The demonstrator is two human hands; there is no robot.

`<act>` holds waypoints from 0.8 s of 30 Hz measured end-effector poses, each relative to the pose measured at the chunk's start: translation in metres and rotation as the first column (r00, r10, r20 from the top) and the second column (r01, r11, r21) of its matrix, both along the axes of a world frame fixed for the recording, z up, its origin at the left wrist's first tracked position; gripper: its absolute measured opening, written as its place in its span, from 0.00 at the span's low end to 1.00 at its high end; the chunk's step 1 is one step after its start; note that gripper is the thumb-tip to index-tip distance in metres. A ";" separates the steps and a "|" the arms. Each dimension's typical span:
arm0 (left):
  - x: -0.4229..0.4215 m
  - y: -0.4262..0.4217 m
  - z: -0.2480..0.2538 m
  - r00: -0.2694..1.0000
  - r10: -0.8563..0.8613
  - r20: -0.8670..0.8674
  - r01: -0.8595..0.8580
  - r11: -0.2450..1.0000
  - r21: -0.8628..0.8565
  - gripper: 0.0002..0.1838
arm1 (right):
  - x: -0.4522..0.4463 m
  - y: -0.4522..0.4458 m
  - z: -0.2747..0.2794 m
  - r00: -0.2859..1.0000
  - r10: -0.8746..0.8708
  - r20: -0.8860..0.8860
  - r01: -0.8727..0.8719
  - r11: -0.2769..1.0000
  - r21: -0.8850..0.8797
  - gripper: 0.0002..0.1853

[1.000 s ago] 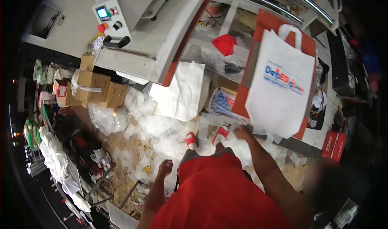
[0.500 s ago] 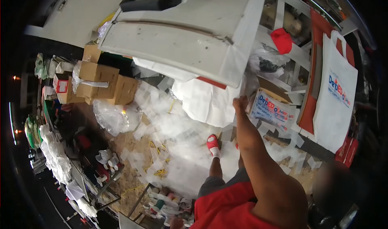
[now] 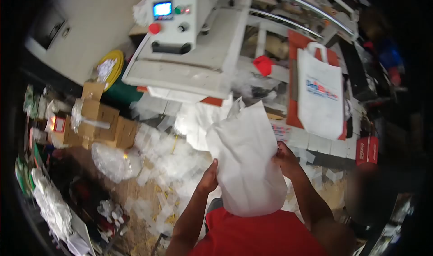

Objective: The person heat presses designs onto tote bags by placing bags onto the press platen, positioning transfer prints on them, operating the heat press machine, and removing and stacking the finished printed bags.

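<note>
In front of my chest I hold a plain white tote bag (image 3: 246, 161) upright, its top edge creased and folded. My left hand (image 3: 209, 177) grips the bag's left side and my right hand (image 3: 286, 159) its right side. Beyond the bag stands a white press machine (image 3: 180, 77) with a lit screen, a red button and a black handle. More white fabric (image 3: 196, 123) hangs below its front. To the right, a white tote bag with a printed logo (image 3: 318, 91) lies on an orange-red board (image 3: 293, 107).
A red cloth (image 3: 263, 65) lies on the white frame beside the press. Cardboard boxes (image 3: 101, 120) and a clear plastic bundle (image 3: 116, 162) stand at left. White scraps (image 3: 173, 165) litter the floor. A red box (image 3: 367, 150) sits at right.
My right hand has come back from the press edge, and a white tote bag is now between both hands. My left hand has come up into clear view. The camera view has shifted.
</note>
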State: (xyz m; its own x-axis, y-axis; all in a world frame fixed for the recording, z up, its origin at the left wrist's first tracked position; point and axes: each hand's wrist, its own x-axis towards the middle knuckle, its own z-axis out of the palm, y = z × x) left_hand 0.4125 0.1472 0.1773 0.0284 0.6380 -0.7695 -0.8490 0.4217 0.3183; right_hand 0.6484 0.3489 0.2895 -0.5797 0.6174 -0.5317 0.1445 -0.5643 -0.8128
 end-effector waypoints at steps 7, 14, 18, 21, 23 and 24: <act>0.053 0.109 0.107 0.335 0.382 -0.861 0.195 0.866 0.460 0.18 | 0.058 0.054 0.076 0.868 -0.488 0.093 0.491 0.871 -0.005 0.11; 0.062 0.203 0.220 0.003 0.367 -0.930 0.299 0.887 0.351 0.14 | 0.104 0.100 0.170 0.851 -0.522 -0.049 0.308 0.421 0.853 0.10; 0.084 0.324 0.290 -0.133 0.716 -0.686 0.370 0.678 0.635 0.24 | 0.143 0.196 0.211 0.754 -0.594 -0.283 0.390 0.057 0.919 0.15; 0.128 0.375 0.384 -0.274 0.850 -0.450 0.471 0.527 0.708 0.22 | 0.175 0.247 0.271 0.721 -0.490 -0.489 0.336 -0.369 0.866 0.12; 0.144 0.401 0.386 -0.372 0.892 -0.257 0.565 0.437 0.699 0.22 | 0.196 0.271 0.284 0.710 -0.475 -0.520 0.316 -0.445 0.838 0.11; 0.150 0.416 0.373 -0.465 0.854 -0.234 0.566 0.491 0.663 0.22 | 0.205 0.283 0.285 0.701 -0.455 -0.549 0.288 -0.524 0.801 0.10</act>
State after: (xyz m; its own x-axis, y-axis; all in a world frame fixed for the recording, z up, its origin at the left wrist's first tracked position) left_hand 0.5622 0.5629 0.5505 -0.1757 0.2021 0.9635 0.8504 -0.4618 0.2519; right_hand 0.8535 0.6316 0.5743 0.1184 0.3226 0.9391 0.4690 0.8155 -0.3393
